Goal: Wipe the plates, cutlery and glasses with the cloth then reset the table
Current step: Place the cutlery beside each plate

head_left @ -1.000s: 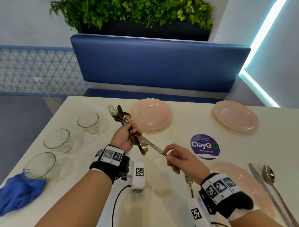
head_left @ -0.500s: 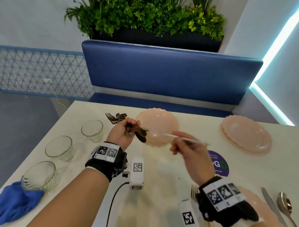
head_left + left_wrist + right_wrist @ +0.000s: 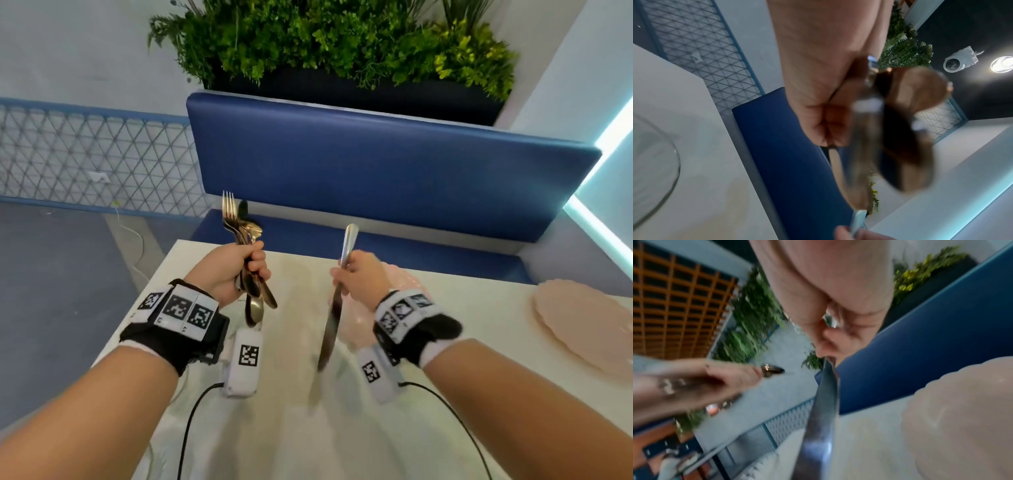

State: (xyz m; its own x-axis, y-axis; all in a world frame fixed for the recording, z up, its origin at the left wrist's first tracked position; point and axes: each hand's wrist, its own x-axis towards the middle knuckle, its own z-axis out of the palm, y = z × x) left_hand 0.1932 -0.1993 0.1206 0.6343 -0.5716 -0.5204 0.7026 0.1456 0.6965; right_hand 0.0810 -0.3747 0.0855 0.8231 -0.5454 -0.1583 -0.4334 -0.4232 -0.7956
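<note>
Table (image 3: 301,428): pale, smooth top, lying under both forearms in the head view. Only the left wrist view is showing a clear glass rim (image 3: 663,170) at its 9 o'clock edge; only the head view is showing the second pink plate (image 3: 589,325) at 3 o'clock.

Pink plate (image 3: 404,284): scalloped, matte, sitting on the table directly behind the right hand; the right wrist view is showing its rim (image 3: 962,402) at 4 o'clock.

Left hand (image 3: 229,270): fingers curling tightly round a bundle of gold-toned cutlery (image 3: 246,233), fork tines pointing up to 12 o'clock, spoon bowls hanging toward 6 o'clock. The left wrist view is rendering the bundle (image 3: 890,129) as a brown blur.

Right hand (image 3: 359,281): thumb and fingers pinching a silver knife (image 3: 330,329) at mid-length, rounded handle end rising to 12 o'clock, blade slanting down toward 7 o'clock above the table. The right wrist view is showing the blade (image 3: 820,426) flat, polished and reflective.
</note>
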